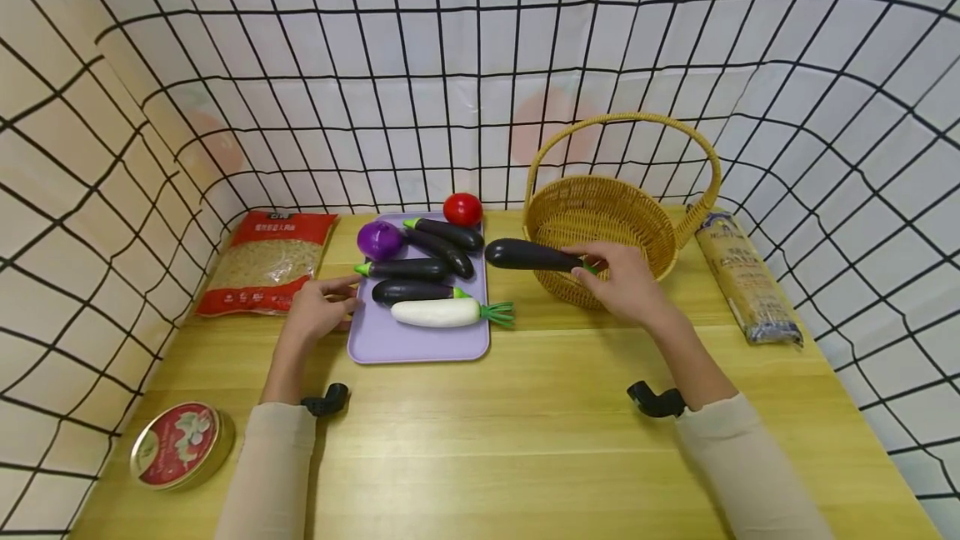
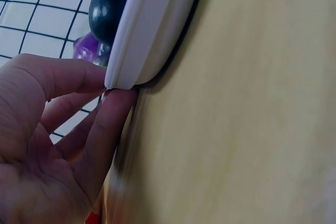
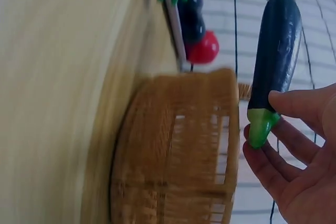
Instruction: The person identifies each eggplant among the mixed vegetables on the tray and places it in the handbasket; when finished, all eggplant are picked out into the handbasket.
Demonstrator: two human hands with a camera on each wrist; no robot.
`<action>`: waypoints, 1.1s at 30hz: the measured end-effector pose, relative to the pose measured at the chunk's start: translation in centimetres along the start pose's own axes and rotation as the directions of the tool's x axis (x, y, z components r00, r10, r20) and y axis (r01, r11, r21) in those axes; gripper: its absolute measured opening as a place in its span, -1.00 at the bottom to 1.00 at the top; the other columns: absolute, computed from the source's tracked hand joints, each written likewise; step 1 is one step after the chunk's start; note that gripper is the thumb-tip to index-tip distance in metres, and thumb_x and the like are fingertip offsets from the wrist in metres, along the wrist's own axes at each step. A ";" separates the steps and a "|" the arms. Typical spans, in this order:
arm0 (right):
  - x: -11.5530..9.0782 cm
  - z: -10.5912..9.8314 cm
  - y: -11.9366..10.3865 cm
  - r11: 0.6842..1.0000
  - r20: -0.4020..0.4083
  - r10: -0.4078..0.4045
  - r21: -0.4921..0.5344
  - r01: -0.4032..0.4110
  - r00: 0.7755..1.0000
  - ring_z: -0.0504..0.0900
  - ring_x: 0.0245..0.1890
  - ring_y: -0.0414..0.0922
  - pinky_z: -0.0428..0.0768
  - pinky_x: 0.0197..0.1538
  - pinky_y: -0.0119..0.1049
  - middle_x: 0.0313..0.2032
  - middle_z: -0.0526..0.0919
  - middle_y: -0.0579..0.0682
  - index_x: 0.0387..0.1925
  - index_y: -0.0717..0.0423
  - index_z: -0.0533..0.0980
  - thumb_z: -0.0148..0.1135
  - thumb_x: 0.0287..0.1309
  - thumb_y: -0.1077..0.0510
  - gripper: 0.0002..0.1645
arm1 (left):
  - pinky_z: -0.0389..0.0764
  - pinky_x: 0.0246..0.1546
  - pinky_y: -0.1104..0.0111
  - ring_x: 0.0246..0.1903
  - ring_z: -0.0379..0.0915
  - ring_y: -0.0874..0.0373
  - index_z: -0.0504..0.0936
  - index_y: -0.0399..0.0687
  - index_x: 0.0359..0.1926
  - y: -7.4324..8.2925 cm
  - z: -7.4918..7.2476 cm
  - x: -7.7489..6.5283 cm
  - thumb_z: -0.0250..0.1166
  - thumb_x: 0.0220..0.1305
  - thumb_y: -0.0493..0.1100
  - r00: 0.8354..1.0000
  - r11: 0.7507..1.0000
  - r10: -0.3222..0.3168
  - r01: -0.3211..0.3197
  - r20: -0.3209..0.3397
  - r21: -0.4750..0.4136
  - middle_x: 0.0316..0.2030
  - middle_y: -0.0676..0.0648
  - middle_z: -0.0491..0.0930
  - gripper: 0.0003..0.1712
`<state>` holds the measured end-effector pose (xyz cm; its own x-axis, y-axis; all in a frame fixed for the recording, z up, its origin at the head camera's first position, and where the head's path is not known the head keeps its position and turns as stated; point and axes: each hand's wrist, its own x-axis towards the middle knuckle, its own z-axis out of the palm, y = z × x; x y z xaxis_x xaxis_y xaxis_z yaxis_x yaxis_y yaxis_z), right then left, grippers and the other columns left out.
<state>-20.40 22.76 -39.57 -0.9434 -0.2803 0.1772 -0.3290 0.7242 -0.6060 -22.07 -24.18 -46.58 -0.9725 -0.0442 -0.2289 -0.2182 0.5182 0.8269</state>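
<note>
My right hand (image 1: 630, 282) pinches a dark eggplant (image 3: 277, 51) near its green stem end and holds it up at the near left side of a wicker basket (image 1: 600, 190). With thumb and fingers, my left hand (image 1: 321, 307) grips the left rim of a lilac tray (image 1: 420, 348); the left wrist view shows fingers above and below that rim. On the tray lie several more eggplants (image 1: 408, 269), a white radish (image 1: 435, 312) with green leaves over the right edge, a purple onion (image 1: 380, 240) and a red tomato (image 1: 462, 209) at the far right corner.
A red-and-clear bag of pasta (image 1: 262, 265) lies left of the tray. Beyond the basket's right side is a long yellow packet (image 1: 746, 277). A round red-lidded tin (image 1: 180, 447) stands at the near left. Black wire grid (image 1: 480, 73) encloses the table's back and sides.
</note>
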 end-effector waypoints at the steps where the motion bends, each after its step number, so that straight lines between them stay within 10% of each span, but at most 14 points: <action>1: 0.1 -0.4 0.5 1.000 -0.009 0.016 -0.011 -0.016 1.000 0.68 -0.04 0.14 0.61 -0.07 0.00 0.12 0.71 0.17 0.21 0.01 0.64 0.31 0.36 0.20 -0.59 | 0.78 -0.25 0.32 0.14 0.58 -0.17 0.56 0.04 0.38 0.0 0.0 0.0 0.35 0.35 -0.22 1.000 1.000 -0.003 0.003 0.000 -0.002 0.18 -0.31 0.58 -0.42; 16: 4.3 -3.0 7.6 0.964 0.005 0.241 -0.115 -0.239 0.970 0.50 0.22 0.29 0.52 0.17 0.26 0.28 0.55 0.27 0.36 0.12 0.49 0.12 0.47 0.19 -0.52 | 0.77 -0.26 0.35 0.05 0.59 -0.07 0.58 0.10 0.37 -0.2 0.1 0.5 0.38 0.35 -0.19 1.000 0.999 -0.025 0.025 -0.014 -0.025 0.11 -0.27 0.60 -0.43; 27: 6.8 -2.3 9.5 0.938 0.016 0.292 -0.199 -0.283 0.956 0.50 -0.08 0.23 0.41 -0.17 0.04 0.36 0.46 0.33 0.36 0.19 0.47 0.01 0.42 0.26 -0.48 | 0.77 -0.30 0.36 -0.04 0.62 -0.03 0.59 0.10 0.36 -0.8 0.2 0.8 0.40 0.33 -0.17 1.000 1.000 -0.018 0.018 -0.024 -0.025 0.10 -0.26 0.62 -0.42; 33: 7.5 -2.1 9.9 0.929 0.022 0.307 -0.223 -0.295 0.951 0.49 0.12 0.35 0.51 0.00 0.18 0.36 0.44 0.35 0.36 0.21 0.46 0.00 0.43 0.27 -0.48 | 0.77 -0.30 0.36 -0.06 0.61 -0.02 0.59 0.11 0.36 -0.9 0.2 0.8 0.40 0.33 -0.16 1.000 1.000 -0.019 0.019 -0.023 -0.025 0.10 -0.25 0.61 -0.42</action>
<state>-30.80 29.15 -42.66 -0.9977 -0.0585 -0.0348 -0.0371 0.8959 -0.4426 -22.61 -24.49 -47.64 -0.9697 -0.0736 -0.2329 -0.2382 0.4962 0.8349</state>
